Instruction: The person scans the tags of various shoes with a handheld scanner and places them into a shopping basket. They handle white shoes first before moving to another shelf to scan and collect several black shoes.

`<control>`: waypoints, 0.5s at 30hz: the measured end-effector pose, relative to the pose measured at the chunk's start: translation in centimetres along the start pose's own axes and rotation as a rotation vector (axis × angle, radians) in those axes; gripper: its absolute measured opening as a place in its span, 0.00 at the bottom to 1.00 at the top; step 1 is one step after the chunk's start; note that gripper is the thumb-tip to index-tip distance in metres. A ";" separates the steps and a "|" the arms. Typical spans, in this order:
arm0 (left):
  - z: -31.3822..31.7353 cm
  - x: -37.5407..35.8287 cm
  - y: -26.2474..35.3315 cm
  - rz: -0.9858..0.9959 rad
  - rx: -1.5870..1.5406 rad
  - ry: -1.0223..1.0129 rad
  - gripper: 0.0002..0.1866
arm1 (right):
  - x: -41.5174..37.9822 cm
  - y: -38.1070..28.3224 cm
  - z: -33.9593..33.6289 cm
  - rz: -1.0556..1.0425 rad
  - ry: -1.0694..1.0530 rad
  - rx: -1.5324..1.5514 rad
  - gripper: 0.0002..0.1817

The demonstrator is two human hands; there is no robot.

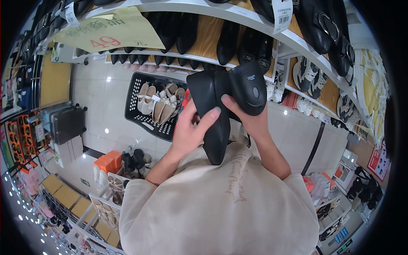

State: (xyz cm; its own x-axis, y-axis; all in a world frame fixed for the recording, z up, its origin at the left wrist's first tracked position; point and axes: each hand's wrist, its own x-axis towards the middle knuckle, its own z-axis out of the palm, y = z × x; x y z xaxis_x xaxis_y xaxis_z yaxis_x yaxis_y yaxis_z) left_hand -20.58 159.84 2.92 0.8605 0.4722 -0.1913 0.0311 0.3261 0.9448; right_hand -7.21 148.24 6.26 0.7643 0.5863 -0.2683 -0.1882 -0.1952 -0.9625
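My left hand point(191, 131) is closed around a black pointed-toe shoe point(217, 142) in front of my chest, its thumb lying on the shoe's upper. The toe points down toward my shirt. In my right hand point(254, 123) is a black handheld barcode scanner point(244, 80) with a grey oval button, held beside the shoe. The right thumb rests where the scanner and shoe meet; the other right fingers are hidden. A black shopping basket point(132, 97) with several light-coloured shoes point(163, 110) stands on the floor beyond my left hand.
Curved shelves point(238, 15) with several black shoes run across the front. A yellow price sign point(108, 32) hangs at upper left. Sneakers point(305, 74) sit on a right-hand shelf. A dark suitcase point(68, 123) and orange boxes point(109, 161) stand on the left.
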 end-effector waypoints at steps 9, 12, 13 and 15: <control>-2.1 0.5 -1.2 -0.012 -0.169 -0.077 0.15 | -0.2 -0.9 0.7 0.004 -0.052 -0.085 0.18; -2.6 0.7 -1.3 -0.034 -0.191 -0.105 0.15 | 0.0 -0.9 0.9 -0.002 -0.045 -0.082 0.19; -2.7 0.7 -1.4 -0.042 -0.200 -0.116 0.15 | 0.0 -0.8 0.9 -0.004 -0.049 -0.091 0.19; -3.0 0.7 -1.8 -0.036 -0.211 -0.124 0.15 | 0.0 -0.8 0.9 -0.005 -0.055 -0.101 0.19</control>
State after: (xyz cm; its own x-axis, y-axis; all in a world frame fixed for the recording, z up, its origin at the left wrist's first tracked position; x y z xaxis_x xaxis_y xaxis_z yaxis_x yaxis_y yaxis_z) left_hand -21.58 162.03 0.29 0.9170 0.3572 -0.1776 -0.0325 0.5106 0.8592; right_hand -7.63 149.11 6.97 0.7299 0.6290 -0.2676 -0.1190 -0.2685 -0.9559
